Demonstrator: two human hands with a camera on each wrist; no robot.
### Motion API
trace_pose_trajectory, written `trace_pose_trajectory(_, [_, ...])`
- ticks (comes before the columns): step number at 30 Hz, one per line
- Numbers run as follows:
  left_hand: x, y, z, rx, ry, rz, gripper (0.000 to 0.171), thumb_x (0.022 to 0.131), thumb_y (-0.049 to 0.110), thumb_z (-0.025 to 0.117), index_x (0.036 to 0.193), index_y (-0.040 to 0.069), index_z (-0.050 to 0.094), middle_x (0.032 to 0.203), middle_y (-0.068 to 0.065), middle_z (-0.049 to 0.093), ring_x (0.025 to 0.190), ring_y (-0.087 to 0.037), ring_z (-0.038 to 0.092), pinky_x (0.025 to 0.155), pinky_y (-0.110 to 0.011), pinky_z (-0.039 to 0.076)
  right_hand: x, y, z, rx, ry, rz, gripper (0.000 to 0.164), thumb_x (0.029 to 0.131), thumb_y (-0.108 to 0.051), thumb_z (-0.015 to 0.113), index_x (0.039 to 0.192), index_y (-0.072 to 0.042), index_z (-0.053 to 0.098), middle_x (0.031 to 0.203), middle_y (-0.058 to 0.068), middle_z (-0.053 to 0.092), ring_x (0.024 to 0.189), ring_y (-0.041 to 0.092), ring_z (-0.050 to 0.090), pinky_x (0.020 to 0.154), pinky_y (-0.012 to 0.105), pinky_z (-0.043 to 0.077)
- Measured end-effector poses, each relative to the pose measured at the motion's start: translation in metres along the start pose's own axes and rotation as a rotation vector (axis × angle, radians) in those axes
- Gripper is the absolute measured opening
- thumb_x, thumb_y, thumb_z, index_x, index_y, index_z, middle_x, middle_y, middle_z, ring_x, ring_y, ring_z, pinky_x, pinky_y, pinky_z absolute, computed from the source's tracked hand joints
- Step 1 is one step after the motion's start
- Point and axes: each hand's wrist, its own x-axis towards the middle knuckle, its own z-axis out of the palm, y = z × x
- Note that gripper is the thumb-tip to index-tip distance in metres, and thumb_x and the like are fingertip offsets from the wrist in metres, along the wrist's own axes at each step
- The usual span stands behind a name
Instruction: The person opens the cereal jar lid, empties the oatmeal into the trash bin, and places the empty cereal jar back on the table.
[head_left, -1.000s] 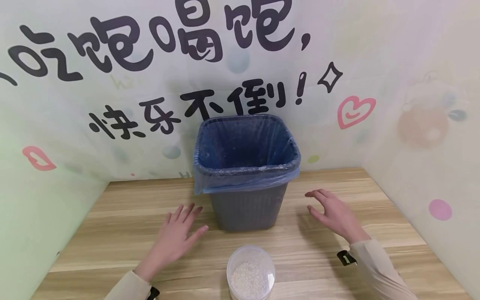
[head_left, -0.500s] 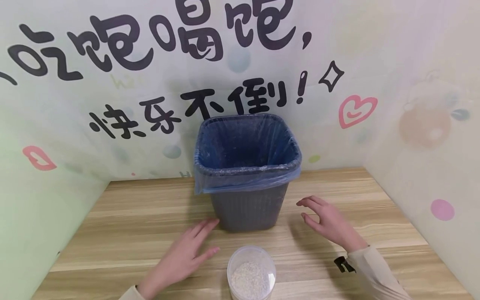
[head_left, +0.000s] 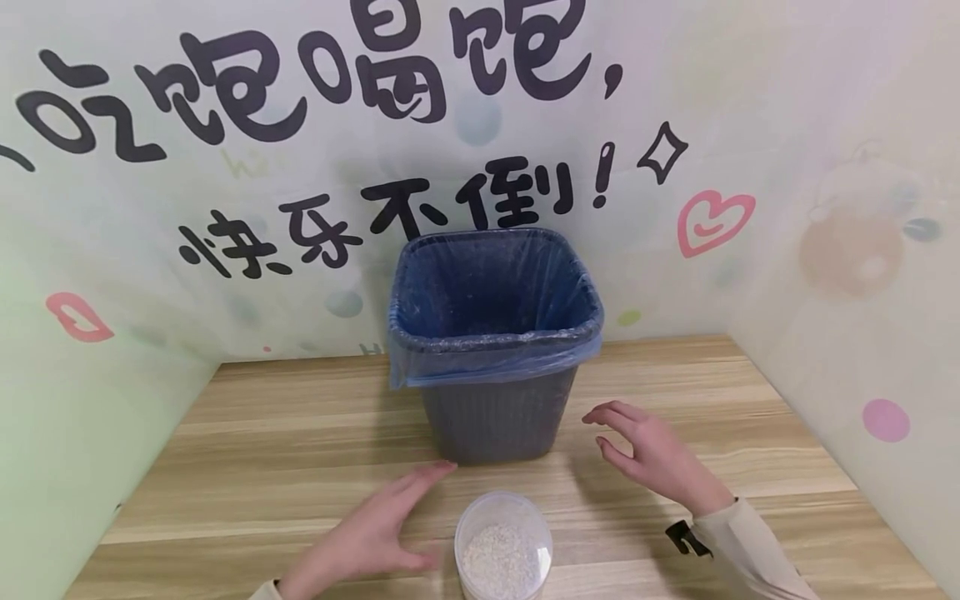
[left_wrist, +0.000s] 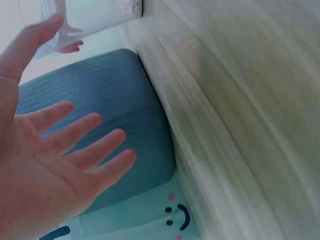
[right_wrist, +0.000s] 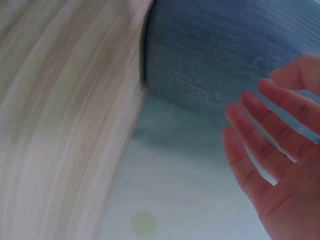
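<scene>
A clear round tub with pale, grainy contents stands at the front middle of the table. Just left of it is my left hand, thumb spread from the fingers, holding nothing. In the left wrist view this hand's palm faces the camera, with the tub's lower part at the top. My right hand hovers to the right of the bin, fingers slightly bent and holding nothing. Behind the tub stands a grey-blue trash bin, its rim covered by a blue plastic liner.
The wood-grain table runs back to a white printed wall with black lettering, right behind the bin. Side walls close in the table left and right. A black strap piece hangs at my right cuff.
My left hand has moved right and nearer to me, from beside the bin to the tub's left side. My right hand has drifted slightly left and nearer. Bin and tub stay put.
</scene>
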Motion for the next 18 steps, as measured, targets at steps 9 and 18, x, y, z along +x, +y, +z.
trace_pose_trajectory(9, [0.007,0.009,0.012,-0.113,-0.145,0.045,0.105,0.066,0.046,0.086,0.150,0.013,0.032,0.145,-0.005,0.044,0.130,-0.023,0.043,0.102,-0.046,0.039,0.001,-0.009,-0.001,0.038,-0.004,0.001,0.033,0.080,-0.003,0.069,0.112,-0.007,0.065,0.111,0.000,0.063,0.099,0.019,0.063,0.079,0.038,0.054])
trace_pose_trajectory(18, [0.022,0.009,0.024,-0.216,-0.179,0.169,0.105,0.067,0.036,0.089,0.149,0.011,0.030,0.144,-0.003,0.044,0.129,-0.018,0.044,0.103,-0.040,0.040,-0.001,-0.012,-0.001,0.037,0.027,-0.042,0.033,0.079,-0.002,0.067,0.111,-0.006,0.065,0.111,0.000,0.064,0.097,0.019,0.063,0.079,0.034,0.052])
